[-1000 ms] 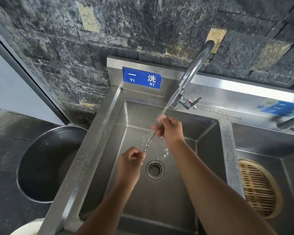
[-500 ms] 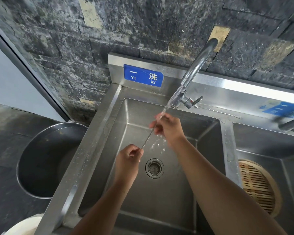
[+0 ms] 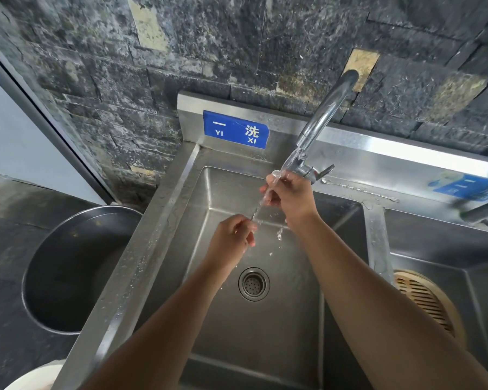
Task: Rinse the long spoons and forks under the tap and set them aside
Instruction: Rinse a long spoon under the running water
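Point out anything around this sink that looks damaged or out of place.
The blue "YI XI" label on the steel sink backsplash has a torn, ragged right edge. The second blue label farther right looks peeling and crumpled. Nothing else stands out.

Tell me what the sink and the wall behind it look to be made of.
Sink: brushed stainless steel by its look, grey with a dull sheen and folded seams. Wall: rough dark stone blocks, apparently, with mottled grey faces and uneven joints.

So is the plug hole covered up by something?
No, the drain sits open and bare at the bottom of the sink, below both hands.
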`<state>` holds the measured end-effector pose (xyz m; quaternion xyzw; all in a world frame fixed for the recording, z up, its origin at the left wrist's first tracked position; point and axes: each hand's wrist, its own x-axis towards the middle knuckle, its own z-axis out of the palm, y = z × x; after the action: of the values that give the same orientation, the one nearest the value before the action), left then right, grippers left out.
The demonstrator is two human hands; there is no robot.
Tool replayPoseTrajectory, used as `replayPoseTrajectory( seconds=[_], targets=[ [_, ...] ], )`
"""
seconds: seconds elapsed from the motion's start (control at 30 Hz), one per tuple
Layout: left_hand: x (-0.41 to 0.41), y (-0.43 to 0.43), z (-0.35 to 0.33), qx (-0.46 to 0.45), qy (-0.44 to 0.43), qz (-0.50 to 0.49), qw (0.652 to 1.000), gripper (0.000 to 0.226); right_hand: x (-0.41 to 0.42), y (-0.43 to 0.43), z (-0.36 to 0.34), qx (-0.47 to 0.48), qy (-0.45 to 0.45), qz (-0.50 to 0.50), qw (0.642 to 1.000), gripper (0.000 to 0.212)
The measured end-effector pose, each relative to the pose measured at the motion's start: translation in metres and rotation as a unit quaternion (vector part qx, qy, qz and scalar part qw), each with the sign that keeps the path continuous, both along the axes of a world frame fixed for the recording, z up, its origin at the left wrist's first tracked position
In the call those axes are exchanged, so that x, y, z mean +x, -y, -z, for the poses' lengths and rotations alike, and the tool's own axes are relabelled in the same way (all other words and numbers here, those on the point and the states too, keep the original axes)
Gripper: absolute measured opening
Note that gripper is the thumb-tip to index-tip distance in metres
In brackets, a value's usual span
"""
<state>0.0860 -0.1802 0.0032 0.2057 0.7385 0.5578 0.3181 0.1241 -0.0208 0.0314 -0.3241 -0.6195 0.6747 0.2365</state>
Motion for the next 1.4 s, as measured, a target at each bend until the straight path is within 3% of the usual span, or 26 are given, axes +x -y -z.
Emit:
replayPoseTrajectory(
  seconds=[0.1, 0.3, 0.47, 0.67, 0.87, 1.13, 1.4],
  targets=[
    [-0.001, -0.023, -0.012, 0.042, 0.035, -0.008, 0.998, 0.02, 0.0, 0.001, 0.003, 0.052, 0.005, -0.024, 0.998, 0.022],
    [-0.008, -0.06, -0.032, 0.107, 0.009, -0.017, 0.994, 0.029, -0.003, -0.01, -0.002, 0.121, 0.051, 0.022, 0.991, 0.03],
    [-0.011, -0.066, -0.037, 0.126, 0.023, -0.022, 0.992, 0.036, -0.009, -0.016, -0.021, 0.18, 0.081, 0.0, 0.98, 0.036],
    [-0.008, -0.042, -0.026, 0.117, 0.046, -0.032, 0.992, 0.034, -0.016, -0.001, -0.018, 0.164, 0.09, -0.02, 0.982, 0.037],
    [0.002, -0.04, -0.021, 0.089, 0.073, -0.03, 0.993, 0.036, -0.022, -0.002, -0.017, 0.148, 0.104, 0.05, 0.982, 0.041],
    [0.013, -0.032, -0.019, 0.117, 0.116, 0.01, 0.986, 0.036, -0.018, -0.018, -0.028, 0.132, 0.079, 0.077, 0.985, 0.037],
    [0.006, -0.024, -0.017, 0.103, 0.08, 0.008, 0.991, 0.034, -0.029, -0.027, -0.041, 0.111, 0.094, 0.079, 0.986, 0.041]
  ],
)
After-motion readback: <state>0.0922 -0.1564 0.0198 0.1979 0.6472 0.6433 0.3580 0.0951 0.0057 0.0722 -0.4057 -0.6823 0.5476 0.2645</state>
